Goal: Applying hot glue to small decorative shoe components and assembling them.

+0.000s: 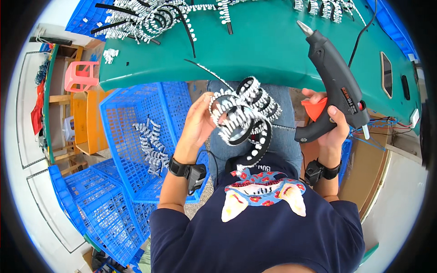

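My left hand (198,119) is closed on the left edge of a looped bow (267,103) made of black ribbon and rows of white and silvery beads. The bow is held up over my lap, with one thin strip sticking out to the upper left and a curled tail hanging below. In my right hand (336,129) is a black hot glue gun (331,68) with an orange-red trigger, gripped by its handle. Its metal nozzle points up and to the left, away from the bow. A pale glue stick (365,132) pokes out of its rear end.
Across the green table (255,50) lies a pile of beaded black strips (150,20) at the far left, with more strips (325,10) at the far right. A phone-like slab (386,75) rests at the right. Blue crates (119,136) stand left of my legs, one holding beaded pieces (154,150).
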`<control>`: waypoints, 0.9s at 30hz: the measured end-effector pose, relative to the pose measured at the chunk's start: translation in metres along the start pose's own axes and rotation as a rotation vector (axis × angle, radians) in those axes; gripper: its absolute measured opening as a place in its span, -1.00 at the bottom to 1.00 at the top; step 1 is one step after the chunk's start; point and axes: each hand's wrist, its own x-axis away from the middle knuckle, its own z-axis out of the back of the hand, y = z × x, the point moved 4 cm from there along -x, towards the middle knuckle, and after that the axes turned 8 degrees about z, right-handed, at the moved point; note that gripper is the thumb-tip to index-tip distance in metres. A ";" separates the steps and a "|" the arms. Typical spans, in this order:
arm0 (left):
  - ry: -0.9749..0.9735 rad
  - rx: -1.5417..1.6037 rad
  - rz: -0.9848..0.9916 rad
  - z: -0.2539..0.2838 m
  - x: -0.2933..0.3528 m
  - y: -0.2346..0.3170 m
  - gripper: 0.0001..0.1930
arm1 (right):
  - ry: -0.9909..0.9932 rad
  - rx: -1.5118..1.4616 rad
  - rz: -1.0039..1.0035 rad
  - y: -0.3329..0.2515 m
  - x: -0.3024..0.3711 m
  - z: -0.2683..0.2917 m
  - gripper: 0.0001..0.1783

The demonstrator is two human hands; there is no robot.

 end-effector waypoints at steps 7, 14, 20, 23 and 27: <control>-0.683 0.851 0.402 0.013 -0.006 -0.037 -0.63 | -0.029 -0.036 -0.057 0.003 0.004 -0.004 -0.36; -0.300 0.689 0.464 0.045 0.028 -0.059 -0.57 | -0.089 -0.095 -0.102 0.003 0.002 -0.012 -0.37; -0.064 -0.001 -0.016 -0.041 0.017 0.055 -0.63 | -0.106 -0.107 -0.028 -0.005 -0.001 -0.004 -0.38; 0.096 -0.309 -0.475 -0.107 -0.004 0.081 -0.74 | -0.006 -0.049 0.177 -0.025 -0.003 0.010 -0.42; -0.030 -0.542 -0.686 -0.126 -0.069 0.073 -0.81 | 0.218 0.065 0.336 -0.043 -0.001 0.034 -0.39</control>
